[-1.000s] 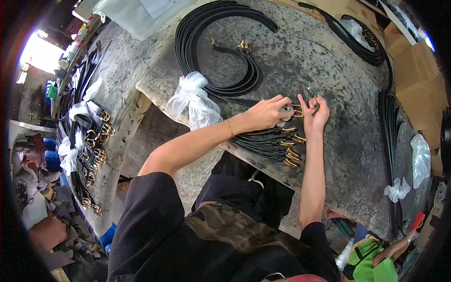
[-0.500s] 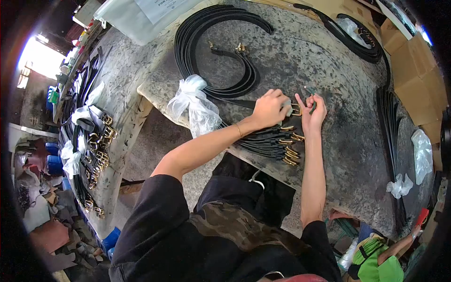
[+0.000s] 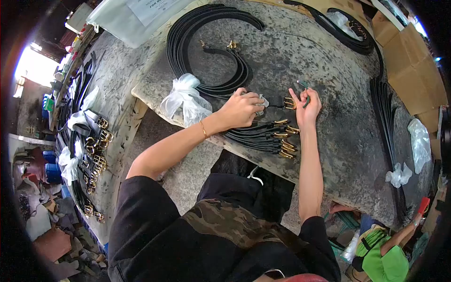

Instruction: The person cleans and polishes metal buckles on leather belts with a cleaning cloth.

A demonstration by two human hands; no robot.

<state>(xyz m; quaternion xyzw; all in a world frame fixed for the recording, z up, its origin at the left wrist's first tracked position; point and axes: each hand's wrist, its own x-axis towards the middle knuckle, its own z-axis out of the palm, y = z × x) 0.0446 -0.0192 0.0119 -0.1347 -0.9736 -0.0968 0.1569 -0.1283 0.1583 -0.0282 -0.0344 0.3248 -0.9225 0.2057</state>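
A black belt with a brass buckle (image 3: 287,103) lies on the grey stone table (image 3: 338,136). My left hand (image 3: 242,109) is closed on the belt's strap with a bit of white plastic, left of the buckle. My right hand (image 3: 306,107) pinches the buckle's right side and holds a thin green tool (image 3: 303,86). Just below my hands, a stack of black belts with brass buckles (image 3: 272,136) lies near the table's front edge.
A clear plastic bag (image 3: 185,98) sits left of my left hand. Coiled black belts (image 3: 206,47) lie further back, more at the top right (image 3: 350,35) and right edge (image 3: 387,113). Another table at left holds buckled belts (image 3: 91,150). Cardboard (image 3: 413,66) is at right. Another person's arm (image 3: 399,237) shows at lower right.
My left hand has slid left along the strap, away from the buckle. My right hand has kept its hold at the buckle. The view has shifted slightly.
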